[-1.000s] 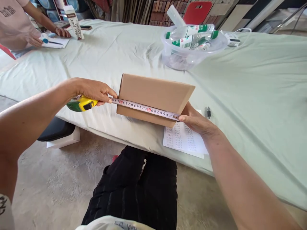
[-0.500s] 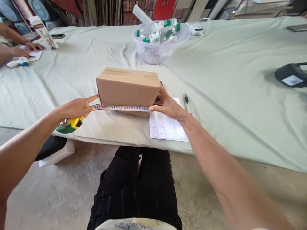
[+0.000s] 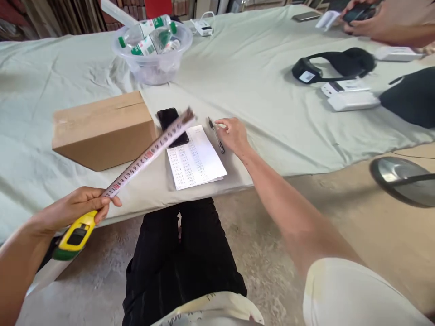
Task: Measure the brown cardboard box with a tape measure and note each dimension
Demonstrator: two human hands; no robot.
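Note:
My left hand (image 3: pixel 83 206) is closed around the blade of a yellow and green tape measure (image 3: pixel 76 233), whose case hangs below the fingers. Its extended blade (image 3: pixel 136 165) slants up to the right, in front of a closed brown cardboard box (image 3: pixel 105 131) on the table. My right hand (image 3: pixel 234 135) is beside a pen (image 3: pixel 216 136), fingers apart and partly bent, with nothing visibly held. Left of the pen lies a sheet of paper (image 3: pixel 197 158) with handwritten columns. A black phone (image 3: pixel 168 118) overlaps the sheet's upper edge, partly hidden behind the blade.
A clear plastic tub (image 3: pixel 152 72) with several bottles stands at the back of the cloth-covered table (image 3: pixel 251 86). On the right are a black headset-like strap (image 3: pixel 350 63), white boxes (image 3: pixel 353 100) and a dark cap-like item (image 3: pixel 413 97). Another person's hands (image 3: pixel 365 22) hold a dark object.
My right hand has let go of the tape's end and moved right to the pen. The blade has come away from the box and tilts upward. The view has turned right.

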